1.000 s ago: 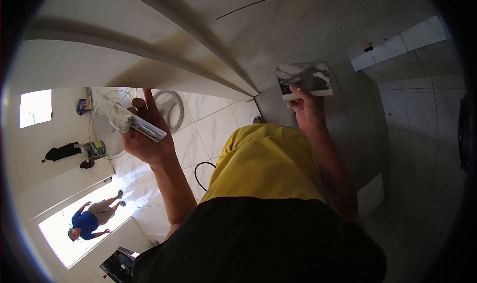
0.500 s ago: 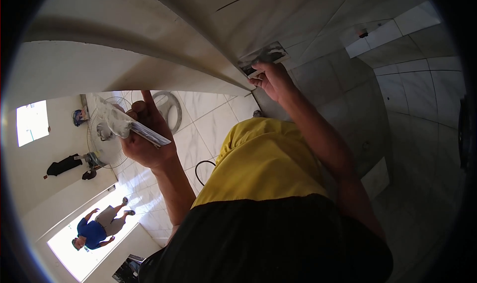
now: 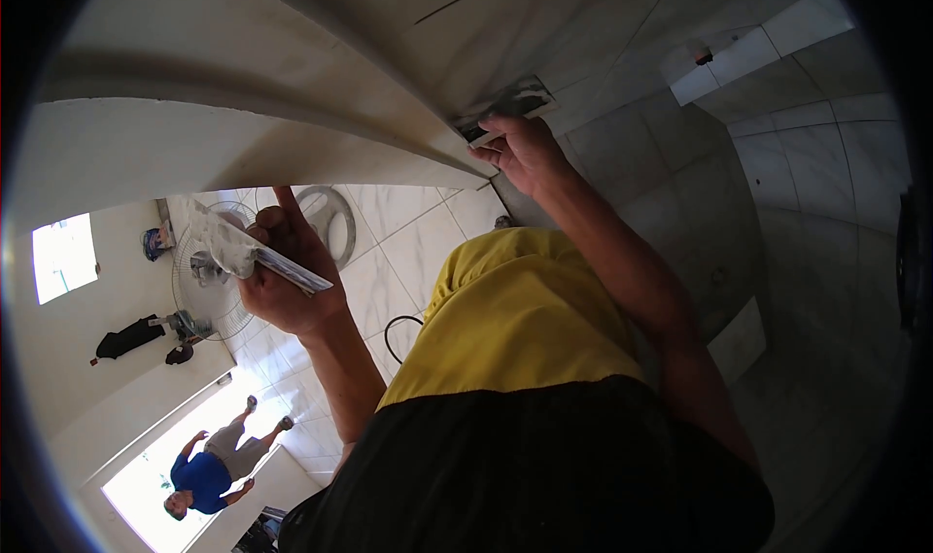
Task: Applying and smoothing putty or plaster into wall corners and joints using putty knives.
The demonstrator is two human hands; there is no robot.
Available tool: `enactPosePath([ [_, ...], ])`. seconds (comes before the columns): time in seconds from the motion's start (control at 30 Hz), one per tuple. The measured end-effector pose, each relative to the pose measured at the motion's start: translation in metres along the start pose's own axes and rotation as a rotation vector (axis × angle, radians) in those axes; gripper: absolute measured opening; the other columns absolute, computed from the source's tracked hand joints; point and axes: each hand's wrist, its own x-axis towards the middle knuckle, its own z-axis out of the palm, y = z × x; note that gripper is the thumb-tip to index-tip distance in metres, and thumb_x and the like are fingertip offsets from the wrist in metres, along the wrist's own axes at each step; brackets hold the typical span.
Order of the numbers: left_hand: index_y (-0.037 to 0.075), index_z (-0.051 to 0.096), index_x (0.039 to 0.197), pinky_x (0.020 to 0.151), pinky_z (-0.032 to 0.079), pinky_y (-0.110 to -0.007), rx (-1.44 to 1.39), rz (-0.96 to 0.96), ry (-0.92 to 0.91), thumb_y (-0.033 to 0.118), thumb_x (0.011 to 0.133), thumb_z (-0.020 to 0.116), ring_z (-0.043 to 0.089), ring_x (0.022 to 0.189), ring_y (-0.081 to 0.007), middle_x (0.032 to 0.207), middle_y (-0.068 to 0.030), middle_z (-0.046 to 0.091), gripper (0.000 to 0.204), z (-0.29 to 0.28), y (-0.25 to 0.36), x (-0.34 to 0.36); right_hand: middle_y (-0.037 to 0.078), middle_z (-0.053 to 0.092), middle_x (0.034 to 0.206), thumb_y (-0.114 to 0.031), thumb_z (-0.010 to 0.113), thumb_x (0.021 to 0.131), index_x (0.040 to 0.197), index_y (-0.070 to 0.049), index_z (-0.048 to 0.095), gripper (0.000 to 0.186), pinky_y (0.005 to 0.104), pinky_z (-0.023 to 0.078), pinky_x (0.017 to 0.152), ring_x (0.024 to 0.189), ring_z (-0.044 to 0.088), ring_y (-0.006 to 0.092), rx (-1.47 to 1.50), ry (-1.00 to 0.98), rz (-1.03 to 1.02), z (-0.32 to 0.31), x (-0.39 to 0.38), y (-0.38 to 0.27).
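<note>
My left hand [image 3: 292,286] is closed around a flat metal plate [image 3: 228,242] smeared with thick white putty; its index finger stretches up along the wall's edge. A rectangular putty scraper [image 3: 530,96] is gripped by my right hand [image 3: 525,155], fingers and thumb at its near edge. The scraper lies against the pale wall [image 3: 428,48], close beside its corner edge. My fingers cover part of the scraper.
A standing fan [image 3: 209,266] and a grey ring-shaped base [image 3: 330,223] are beyond my left hand on the tiled floor [image 3: 423,237]. A person in a blue shirt [image 3: 204,480] is at the bright doorway. A white-tiled ledge [image 3: 768,57] juts out at far right.
My right hand and the scraper have shifted slightly left and up along the wall. My left hand stays nearly still with its plate. The person at the doorway has stepped closer.
</note>
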Motion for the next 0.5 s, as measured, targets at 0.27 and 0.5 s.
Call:
enactPosePath([
  [0.27, -0.001, 0.061, 0.099, 0.112, 0.025, -0.047, 0.002, 0.007, 0.064, 0.017, 0.092, 0.033, 0.065, 0.088, -0.0204, 0.082, -0.0074, 0.069, 0.034, 0.006, 0.001, 0.000, 0.008, 0.057, 0.085, -0.005, 0.061, 0.079, 0.089, -0.003, 0.057, 0.010, 0.0405, 0.054, 0.075, 0.078, 0.059, 0.0215, 0.017, -0.011, -0.044, 0.014, -0.012, -0.006],
  [0.5, 0.007, 0.057, 0.116, 0.113, 0.022, -0.046, -0.004, -0.021, -0.014, 0.012, 0.091, 0.041, 0.064, 0.094, -0.0179, 0.091, -0.0058, 0.068, 0.029, -0.001, 0.002, -0.004, 0.013, 0.058, 0.082, -0.003, 0.058, 0.079, 0.084, 0.001, 0.055, 0.007, 0.0413, 0.056, 0.074, 0.076, 0.060, 0.0237, 0.018, 0.002, -0.079, 0.020, -0.020, -0.011],
])
